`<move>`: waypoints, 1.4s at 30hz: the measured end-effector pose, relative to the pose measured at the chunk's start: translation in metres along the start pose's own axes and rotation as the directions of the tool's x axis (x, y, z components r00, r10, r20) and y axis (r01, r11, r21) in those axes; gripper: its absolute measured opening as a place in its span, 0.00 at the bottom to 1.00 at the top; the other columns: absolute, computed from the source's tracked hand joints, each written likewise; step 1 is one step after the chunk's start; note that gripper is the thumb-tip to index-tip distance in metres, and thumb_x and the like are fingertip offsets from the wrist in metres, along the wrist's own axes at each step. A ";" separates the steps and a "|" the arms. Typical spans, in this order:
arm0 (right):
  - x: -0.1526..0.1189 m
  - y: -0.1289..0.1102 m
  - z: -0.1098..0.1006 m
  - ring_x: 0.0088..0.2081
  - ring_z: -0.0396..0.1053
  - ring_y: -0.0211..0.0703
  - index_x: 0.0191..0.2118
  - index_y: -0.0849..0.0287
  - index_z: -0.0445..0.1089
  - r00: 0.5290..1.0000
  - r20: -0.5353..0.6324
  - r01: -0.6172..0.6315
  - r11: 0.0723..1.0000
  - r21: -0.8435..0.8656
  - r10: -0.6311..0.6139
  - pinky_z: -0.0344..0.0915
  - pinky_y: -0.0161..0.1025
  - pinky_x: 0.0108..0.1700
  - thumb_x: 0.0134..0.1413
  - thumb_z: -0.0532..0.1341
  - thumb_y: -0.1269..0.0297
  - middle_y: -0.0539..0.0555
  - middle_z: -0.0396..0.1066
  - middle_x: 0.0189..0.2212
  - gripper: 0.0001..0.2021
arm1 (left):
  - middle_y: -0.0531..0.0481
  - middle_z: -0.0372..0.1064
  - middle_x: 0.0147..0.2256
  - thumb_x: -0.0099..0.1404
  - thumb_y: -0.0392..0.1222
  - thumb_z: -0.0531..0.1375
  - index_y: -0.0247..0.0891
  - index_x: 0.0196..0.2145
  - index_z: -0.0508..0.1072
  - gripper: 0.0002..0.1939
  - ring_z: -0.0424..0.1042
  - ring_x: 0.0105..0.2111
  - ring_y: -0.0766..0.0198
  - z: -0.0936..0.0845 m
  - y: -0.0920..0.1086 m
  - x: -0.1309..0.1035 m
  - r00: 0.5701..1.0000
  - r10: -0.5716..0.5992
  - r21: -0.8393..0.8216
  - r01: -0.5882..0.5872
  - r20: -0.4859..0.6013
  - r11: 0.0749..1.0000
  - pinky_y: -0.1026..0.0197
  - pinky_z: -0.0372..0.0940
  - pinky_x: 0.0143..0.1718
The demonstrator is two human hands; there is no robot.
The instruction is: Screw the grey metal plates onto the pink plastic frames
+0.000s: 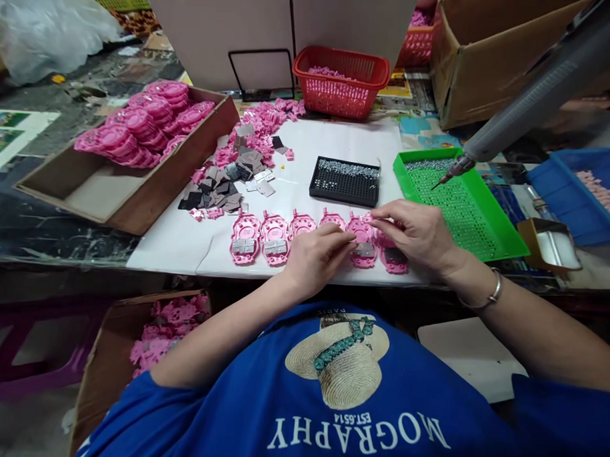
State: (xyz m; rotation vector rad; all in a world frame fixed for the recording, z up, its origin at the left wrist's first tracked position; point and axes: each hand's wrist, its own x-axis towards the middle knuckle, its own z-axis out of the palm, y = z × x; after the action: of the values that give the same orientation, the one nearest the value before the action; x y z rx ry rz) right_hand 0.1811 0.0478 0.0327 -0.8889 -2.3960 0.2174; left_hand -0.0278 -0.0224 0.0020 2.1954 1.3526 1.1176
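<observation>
Several pink plastic casings stand in a row along the front of the white work surface (288,141). Grey plates lie on the lower part of the leftmost casing (245,233) and its neighbour (275,234). My left hand (320,257) is over the middle of the row, thumb and fingertips pressed together beside a casing (363,249) with a grey plate; anything between them is too small to name. My right hand (417,234) reaches over the rightmost casing (394,259), which bears a dark plate. Its fingers are pinched near the casing tops, their contents unclear.
A black tray (344,190) of screws lies behind the row, a green tray (505,239) to the right under a hanging screwdriver (493,132). Loose plates (226,186) lie left, near a cardboard box (171,177) of pink casings. A red basket (340,90) stands behind.
</observation>
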 end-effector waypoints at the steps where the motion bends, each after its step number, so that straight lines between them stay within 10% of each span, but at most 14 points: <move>1: 0.000 0.002 0.002 0.37 0.77 0.42 0.37 0.61 0.76 1.000 0.014 -0.011 1.000 -0.014 0.011 0.72 0.38 0.41 0.62 0.61 0.67 0.56 0.80 0.35 0.06 | 0.45 0.77 0.38 0.72 0.40 0.56 0.35 0.43 0.78 0.11 0.76 0.35 0.66 0.002 0.000 -0.002 0.998 0.061 0.094 -0.064 0.033 0.994 0.66 0.65 0.33; 11: 0.003 0.004 0.010 0.37 0.76 0.44 0.36 0.63 0.76 0.984 0.148 -0.079 0.985 -0.152 0.101 0.69 0.39 0.38 0.62 0.60 0.66 0.57 0.78 0.37 0.08 | 0.47 0.76 0.43 0.74 0.40 0.53 0.36 0.44 0.75 0.11 0.77 0.34 0.64 0.008 0.013 -0.005 0.932 0.089 0.517 -0.272 0.352 0.812 0.63 0.55 0.20; 42: 0.019 -0.009 0.019 0.31 0.68 0.42 0.40 0.61 0.76 0.860 0.448 0.000 0.877 -0.480 0.245 0.49 0.39 0.27 0.66 0.53 0.67 0.58 0.76 0.39 0.13 | 0.49 0.73 0.38 0.73 0.34 0.52 0.35 0.40 0.73 0.10 0.72 0.29 0.66 0.012 0.004 -0.003 0.900 0.161 0.465 -0.354 0.404 0.812 0.59 0.46 0.18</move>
State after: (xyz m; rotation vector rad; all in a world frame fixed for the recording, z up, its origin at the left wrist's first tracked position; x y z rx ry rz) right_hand 0.1537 0.0537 0.0287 -1.3499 -2.9421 -0.1117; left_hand -0.0170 -0.0260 -0.0040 2.8790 1.3327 0.3967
